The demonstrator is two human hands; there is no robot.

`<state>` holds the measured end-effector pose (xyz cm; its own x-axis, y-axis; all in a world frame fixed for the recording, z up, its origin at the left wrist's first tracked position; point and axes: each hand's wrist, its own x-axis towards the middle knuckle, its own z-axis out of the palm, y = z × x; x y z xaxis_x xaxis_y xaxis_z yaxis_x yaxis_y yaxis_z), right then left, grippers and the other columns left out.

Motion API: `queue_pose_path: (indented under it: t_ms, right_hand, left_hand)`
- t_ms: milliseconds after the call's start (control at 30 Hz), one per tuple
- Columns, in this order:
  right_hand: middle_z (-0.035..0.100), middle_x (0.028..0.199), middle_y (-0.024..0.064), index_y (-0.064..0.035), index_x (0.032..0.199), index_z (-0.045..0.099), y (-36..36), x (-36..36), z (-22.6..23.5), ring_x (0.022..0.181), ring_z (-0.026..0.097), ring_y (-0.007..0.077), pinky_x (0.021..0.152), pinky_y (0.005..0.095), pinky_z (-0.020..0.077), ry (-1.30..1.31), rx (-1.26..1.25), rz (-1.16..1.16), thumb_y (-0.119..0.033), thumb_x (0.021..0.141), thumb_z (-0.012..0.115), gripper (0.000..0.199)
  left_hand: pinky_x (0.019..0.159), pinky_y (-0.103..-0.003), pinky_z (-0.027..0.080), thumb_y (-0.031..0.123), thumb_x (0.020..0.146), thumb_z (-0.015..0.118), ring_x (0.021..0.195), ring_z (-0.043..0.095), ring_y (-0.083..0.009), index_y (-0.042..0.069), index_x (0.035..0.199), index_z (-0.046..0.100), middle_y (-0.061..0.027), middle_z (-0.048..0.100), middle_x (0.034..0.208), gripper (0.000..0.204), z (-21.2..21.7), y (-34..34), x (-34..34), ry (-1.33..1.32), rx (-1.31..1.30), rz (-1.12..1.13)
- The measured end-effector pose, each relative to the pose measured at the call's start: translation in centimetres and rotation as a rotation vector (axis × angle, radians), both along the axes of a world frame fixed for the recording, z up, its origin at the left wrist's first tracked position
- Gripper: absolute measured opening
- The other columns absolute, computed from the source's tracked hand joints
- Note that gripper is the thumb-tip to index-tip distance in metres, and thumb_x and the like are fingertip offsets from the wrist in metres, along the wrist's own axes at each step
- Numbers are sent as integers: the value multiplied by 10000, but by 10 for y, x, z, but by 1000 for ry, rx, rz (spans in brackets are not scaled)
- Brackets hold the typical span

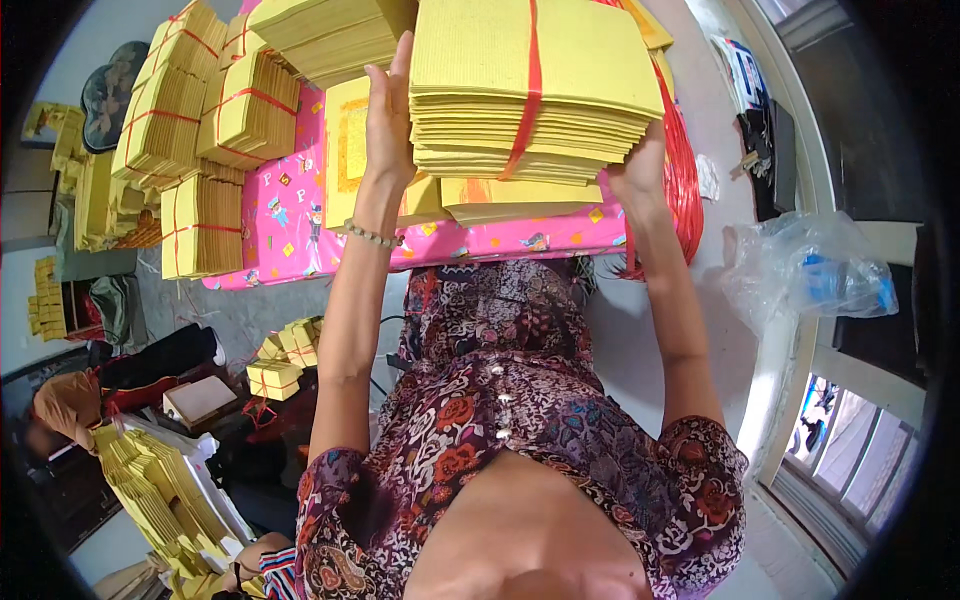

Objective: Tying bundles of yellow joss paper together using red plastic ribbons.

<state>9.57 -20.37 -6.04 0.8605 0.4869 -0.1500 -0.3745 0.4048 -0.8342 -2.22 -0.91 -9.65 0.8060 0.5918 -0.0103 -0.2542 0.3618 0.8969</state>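
Observation:
A thick bundle of yellow paper sheets (460, 130), bound with a flat red plastic strip (532, 75), is held between my two hands above the table. My left hand (388, 125) presses along its left side, fingers pointing away from me. At the lower right corner, my right hand (642, 170) grips the bundle, its fingers partly hidden by the paper. Beneath it, more yellow paper (520, 200) lies on a table with a pink patterned cover (290, 235).
Tied yellow bundles (200, 225) are stacked at the table's left. Red plastic strips (683, 170) hang off its right end. A clear plastic bag (800, 265) is at the right. More yellow paper stacks (160, 480) stand at the lower left, near another person's striped sleeve (278, 570).

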Motion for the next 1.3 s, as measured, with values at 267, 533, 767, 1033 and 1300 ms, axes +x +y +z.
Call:
queue_pose_path:
  t_ms: [267, 533, 767, 1033, 1300]
  right_hand:
    - [558, 1194, 90, -24, 1325, 416, -8, 46, -113, 1065, 562, 179, 908, 332, 481, -771, 181, 118, -234, 961, 490, 426]
    - [553, 1236, 105, -22, 1326, 435, -15, 50, -116, 1112, 575, 215, 930, 360, 504, -569, 303, 259, -332, 963, 480, 479]
    - [569, 1201, 87, -36, 1310, 465, -9, 41, -124, 1065, 585, 197, 909, 359, 511, -865, 111, 18, -328, 959, 527, 462]
    - [510, 1223, 95, 21, 1324, 384, -19, 36, -125, 1095, 467, 180, 965, 312, 396, -618, 17, 90, -159, 961, 506, 423]
    - [588, 1192, 79, -38, 1290, 488, -20, 44, -116, 1050, 601, 225, 891, 395, 523, -525, 196, 121, -354, 978, 459, 445]
  left_hand:
    - [903, -329, 521, 661, 957, 213, 1088, 592, -202, 36, 1352, 433, -136, 559, 1251, 771, 12, -21, 4, 98, 47, 18]
    - [881, -332, 535, 695, 935, 232, 1045, 623, -219, -11, 1322, 462, -173, 591, 1202, 837, 10, -15, 0, 164, 161, -1]
    - [819, -304, 550, 735, 906, 257, 1000, 628, -192, -11, 1282, 494, -154, 607, 1152, 868, 5, -16, 4, 134, 120, 33]
    - [848, -302, 537, 744, 901, 246, 1042, 612, -202, -7, 1314, 470, -171, 581, 1198, 886, 6, -15, 8, 143, 126, 1]
    - [874, -322, 526, 747, 901, 230, 1054, 602, -209, -21, 1327, 452, -178, 582, 1199, 906, 18, -20, -2, 120, 200, -14]
